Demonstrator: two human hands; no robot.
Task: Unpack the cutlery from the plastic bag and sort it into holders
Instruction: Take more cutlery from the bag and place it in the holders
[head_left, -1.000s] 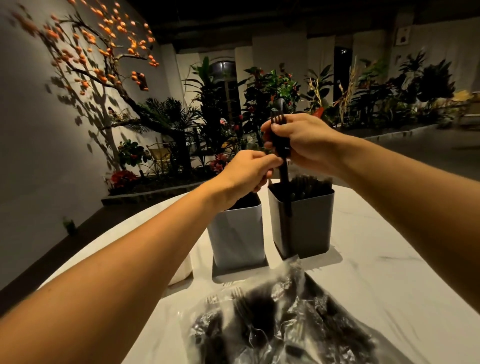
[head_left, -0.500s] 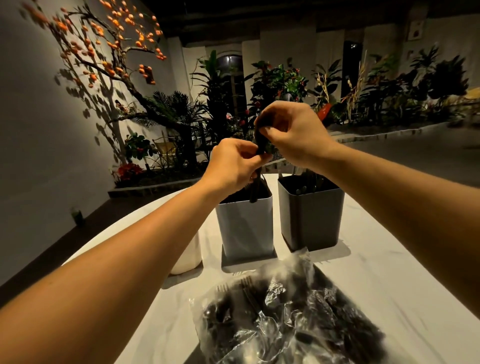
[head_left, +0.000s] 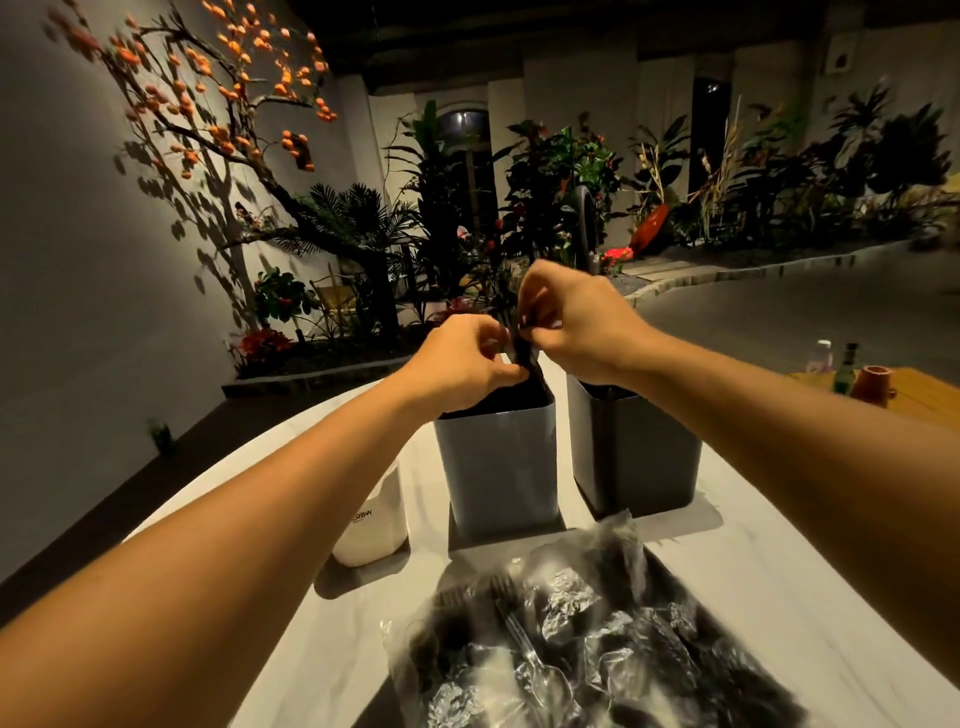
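Two square holders stand on the white table (head_left: 779, 597): a light grey holder (head_left: 498, 467) in the middle and a dark grey holder (head_left: 634, 457) to its right. Both hands meet above the light grey holder's rim. My left hand (head_left: 462, 358) and my right hand (head_left: 571, 317) each pinch a piece of black cutlery (head_left: 524, 358) whose lower end dips into that holder. The piece's shape is hidden by my fingers. A crumpled clear plastic bag (head_left: 587, 639) with black cutlery lies at the near edge.
A small white container (head_left: 374, 525) stands left of the light grey holder. At the far right a wooden surface (head_left: 924, 395) carries a green bottle (head_left: 844, 371) and a terracotta pot (head_left: 875, 382). Plants and a dark floor lie beyond the table.
Both hands have dropped and shifted from above the dark grey holder to above the light grey one, carrying the black cutlery down into it.
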